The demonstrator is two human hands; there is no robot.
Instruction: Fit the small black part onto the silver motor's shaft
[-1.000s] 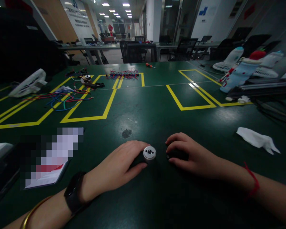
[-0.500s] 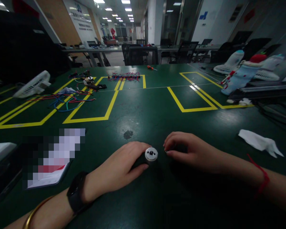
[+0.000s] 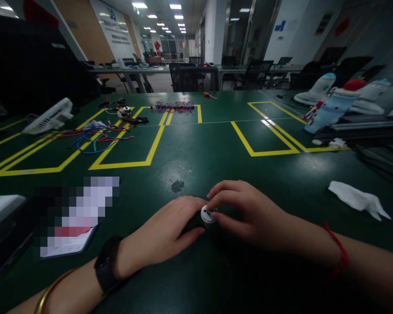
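A small round whitish piece [image 3: 204,214], with dark holes in its top face, stands on the green table in front of me. My left hand [image 3: 169,226] curls round its left side, thumb in front and fingers behind. From the right, my right hand [image 3: 240,207] reaches over it, with thumb and index fingertips pinched at the middle of its top. Whatever lies between those fingertips is too small and too covered to name. Part of the round piece's top is hidden by these fingers.
To the left lie a phone [image 3: 68,240] with a blurred screen and a tangle of coloured wires [image 3: 98,138]. A crumpled white tissue [image 3: 358,198] is at the right. Farther back are a screwdriver [image 3: 209,95], a wire bundle [image 3: 173,107] and a blue snowman-patterned bottle [image 3: 329,109].
My right hand has moved left, from beside the round piece to its top, its pinched fingertips now over the centre. My left hand stays round the piece. The view has shifted slightly.
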